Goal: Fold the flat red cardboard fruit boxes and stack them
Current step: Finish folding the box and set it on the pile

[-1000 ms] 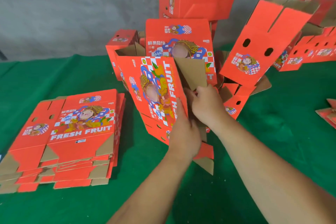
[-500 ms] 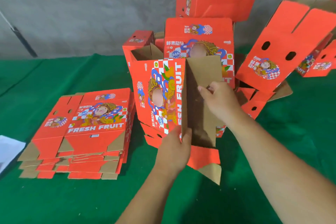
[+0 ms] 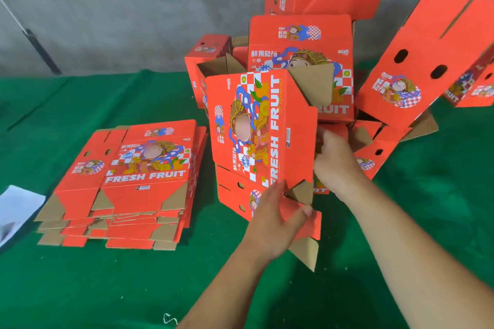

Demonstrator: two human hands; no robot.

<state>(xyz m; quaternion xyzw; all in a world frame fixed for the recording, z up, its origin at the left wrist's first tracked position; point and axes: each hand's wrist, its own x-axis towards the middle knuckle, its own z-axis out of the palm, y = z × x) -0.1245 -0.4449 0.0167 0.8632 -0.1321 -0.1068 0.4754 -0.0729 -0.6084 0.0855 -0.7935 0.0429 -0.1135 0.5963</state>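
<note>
A: where's the box being folded (image 3: 256, 128)?
B: centre of frame, stood on end on the green cloth (image 3: 107, 288); printed "FRESH FRUIT" face towards the camera, text running vertically; top end open with a brown flap (image 3: 315, 85) sticking up at its right corner
A: left hand (image 3: 275, 222)?
B: at the box's lower right corner; fingers laid against the red face, thumb curled onto the red bottom flap (image 3: 307, 224), pinching it; a brown triangular tab (image 3: 302, 192) pokes out just above the thumb; another brown tab hangs below the flap
A: right hand (image 3: 334, 157)?
B: on the box's right side, just behind the front panel's edge; fingers tucked behind that edge, hidden; can't tell if it grips or only presses
A: flat stock?
B: stack of flat boxes (image 3: 133, 176) to the left of the box, well apart from both hands; lying on the cloth, printed side up
A: finished ones?
B: pile of folded boxes (image 3: 299, 43) right behind the one in hand, against the grey wall (image 3: 120, 8); more leaning at the right, one tilted box (image 3: 417, 61) with two oval holes; white sheet (image 3: 18, 208) at the left edge
</note>
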